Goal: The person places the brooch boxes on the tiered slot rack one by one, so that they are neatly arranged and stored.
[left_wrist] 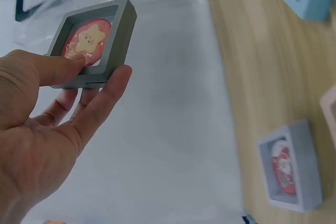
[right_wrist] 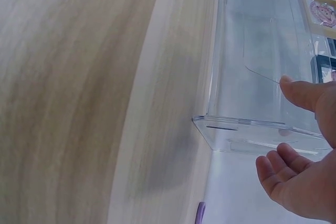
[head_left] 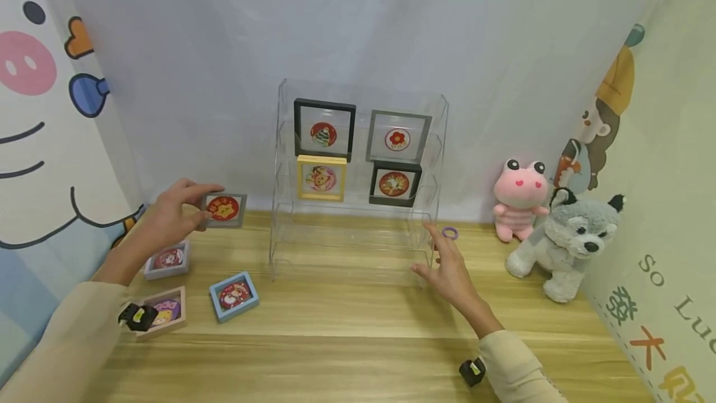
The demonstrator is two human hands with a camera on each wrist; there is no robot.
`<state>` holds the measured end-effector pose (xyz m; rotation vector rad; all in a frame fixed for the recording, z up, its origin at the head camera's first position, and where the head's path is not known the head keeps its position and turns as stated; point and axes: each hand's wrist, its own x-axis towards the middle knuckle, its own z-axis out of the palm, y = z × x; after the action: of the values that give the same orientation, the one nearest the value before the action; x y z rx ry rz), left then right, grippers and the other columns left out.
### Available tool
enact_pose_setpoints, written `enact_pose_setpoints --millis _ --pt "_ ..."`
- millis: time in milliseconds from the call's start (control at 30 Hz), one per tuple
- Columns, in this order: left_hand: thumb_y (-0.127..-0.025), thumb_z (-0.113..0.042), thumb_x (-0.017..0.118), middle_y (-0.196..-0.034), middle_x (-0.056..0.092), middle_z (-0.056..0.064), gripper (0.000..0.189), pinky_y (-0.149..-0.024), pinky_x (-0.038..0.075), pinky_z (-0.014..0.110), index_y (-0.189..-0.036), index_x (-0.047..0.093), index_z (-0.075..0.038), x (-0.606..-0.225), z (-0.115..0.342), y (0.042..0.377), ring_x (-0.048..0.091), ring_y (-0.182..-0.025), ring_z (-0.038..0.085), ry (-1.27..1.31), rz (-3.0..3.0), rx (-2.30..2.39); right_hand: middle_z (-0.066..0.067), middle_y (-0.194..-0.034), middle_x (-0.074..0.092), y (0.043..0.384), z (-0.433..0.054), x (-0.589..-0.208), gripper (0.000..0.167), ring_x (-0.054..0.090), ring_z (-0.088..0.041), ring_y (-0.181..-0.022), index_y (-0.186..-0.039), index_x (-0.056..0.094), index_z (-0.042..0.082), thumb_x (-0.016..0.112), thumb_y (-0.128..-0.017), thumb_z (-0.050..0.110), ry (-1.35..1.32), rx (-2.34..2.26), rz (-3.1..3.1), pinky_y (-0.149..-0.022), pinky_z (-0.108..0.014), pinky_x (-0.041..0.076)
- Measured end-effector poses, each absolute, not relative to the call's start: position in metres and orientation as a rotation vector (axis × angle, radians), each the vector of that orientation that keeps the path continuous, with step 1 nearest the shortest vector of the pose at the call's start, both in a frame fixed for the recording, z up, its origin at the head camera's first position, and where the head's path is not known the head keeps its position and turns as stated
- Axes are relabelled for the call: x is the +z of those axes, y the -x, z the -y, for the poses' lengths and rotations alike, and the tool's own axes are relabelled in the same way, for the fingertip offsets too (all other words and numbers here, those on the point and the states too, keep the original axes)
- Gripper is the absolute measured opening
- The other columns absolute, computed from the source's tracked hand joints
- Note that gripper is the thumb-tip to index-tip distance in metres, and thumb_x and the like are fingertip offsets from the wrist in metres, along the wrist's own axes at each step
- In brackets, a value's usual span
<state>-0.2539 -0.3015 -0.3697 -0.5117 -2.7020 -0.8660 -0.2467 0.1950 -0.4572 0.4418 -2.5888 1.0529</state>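
My left hand [head_left: 173, 213] pinches a small grey display frame [left_wrist: 122, 43] with a red star badge inside, thumb on its front and fingers behind. It is held above the table, left of a clear tiered rack [head_left: 349, 238]. On the rack's upper tiers stand a black frame [head_left: 297, 129] and a grey frame [head_left: 371, 138], above a yellow frame [head_left: 321, 159] and another black frame [head_left: 396, 166]. Beside the rack's right side panel is my right hand [head_left: 450, 272], thumb and loosely bent fingers apart; whether they touch the panel I cannot tell.
On the table's left lie a blue frame [head_left: 235, 316], a pale lilac frame [left_wrist: 310, 166] and a pinkish frame [head_left: 183, 310]. A purple ring [head_left: 450, 233] lies right of the rack. Farther right sit a pink plush frog [head_left: 520, 194] and a grey plush dog [head_left: 582, 229].
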Motion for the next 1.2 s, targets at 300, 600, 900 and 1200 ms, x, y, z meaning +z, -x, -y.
enact_pose_setpoints --millis 300,600,900,1200 --pt "-0.084 0.011 0.072 -0.097 0.055 0.009 0.045 -0.076 0.043 0.02 -0.126 0.067 -0.005 -0.349 0.263 0.25 0.056 -0.089 0.021 0.755 2.444 -0.817 -0.027 -0.112 0.058 0.248 -0.195 -0.457 0.087 0.057 -0.04 -0.104 -0.151 0.038 0.009 0.085 -0.077 0.006 -0.449 1.058 2.577 -0.081 -0.056 0.056" --pt "-0.084 0.012 0.071 -0.102 0.054 0.013 0.046 -0.069 0.041 0.034 -0.125 0.069 -0.007 -0.346 0.215 0.261 0.048 -0.085 0.02 0.886 2.538 -0.841 -0.025 -0.11 0.058 0.247 -0.195 -0.456 0.084 0.057 -0.038 -0.103 -0.15 0.039 0.008 0.084 -0.079 0.007 -0.454 1.067 2.584 -0.081 -0.054 0.056" --pt "-0.086 0.009 0.07 -0.103 0.052 0.015 0.041 -0.072 0.046 0.038 -0.124 0.071 -0.009 -0.355 0.171 0.278 0.054 -0.088 0.03 0.946 2.591 -0.79 -0.024 -0.109 0.058 0.246 -0.194 -0.459 0.084 0.057 -0.037 -0.102 -0.151 0.039 0.009 0.083 -0.079 0.007 -0.454 1.074 2.58 -0.08 -0.054 0.057" --pt "-0.087 0.008 0.07 -0.109 0.054 0.017 0.044 -0.075 0.051 0.039 -0.126 0.069 -0.01 -0.369 0.15 0.289 0.058 -0.092 0.03 0.976 2.636 -0.836 -0.025 -0.111 0.058 0.249 -0.194 -0.459 0.087 0.057 -0.039 -0.103 -0.152 0.036 0.007 0.083 -0.078 0.004 -0.448 1.071 2.584 -0.081 -0.055 0.056"
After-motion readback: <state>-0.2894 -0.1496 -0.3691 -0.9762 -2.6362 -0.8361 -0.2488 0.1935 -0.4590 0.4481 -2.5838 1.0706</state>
